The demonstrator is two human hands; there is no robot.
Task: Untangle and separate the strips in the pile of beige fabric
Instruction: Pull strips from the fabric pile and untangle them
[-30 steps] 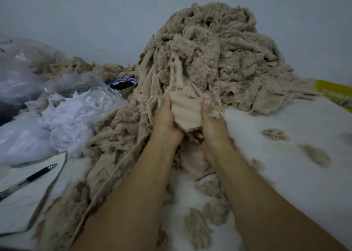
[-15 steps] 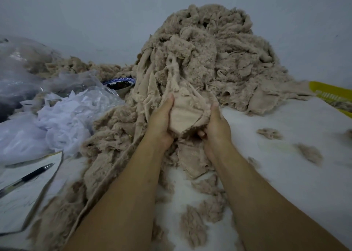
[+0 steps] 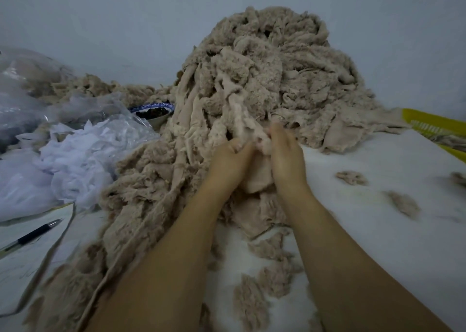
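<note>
Fingers (image 3: 278,134) of the left hand (image 3: 230,161) and right hand (image 3: 286,157) curl together, pinching a strip (image 3: 257,178) at the near foot of the pile (image 3: 272,74), which stands tall and tangled on the worktop (image 3: 378,205), so nearly all the separating seems left to do.

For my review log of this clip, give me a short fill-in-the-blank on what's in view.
The left hand and right hand both grip a ____ fabric strip.
The pen lies on the person's ____ side.
The plastic object at far right is coloured ____.
Missing: beige; left; yellow.
</note>
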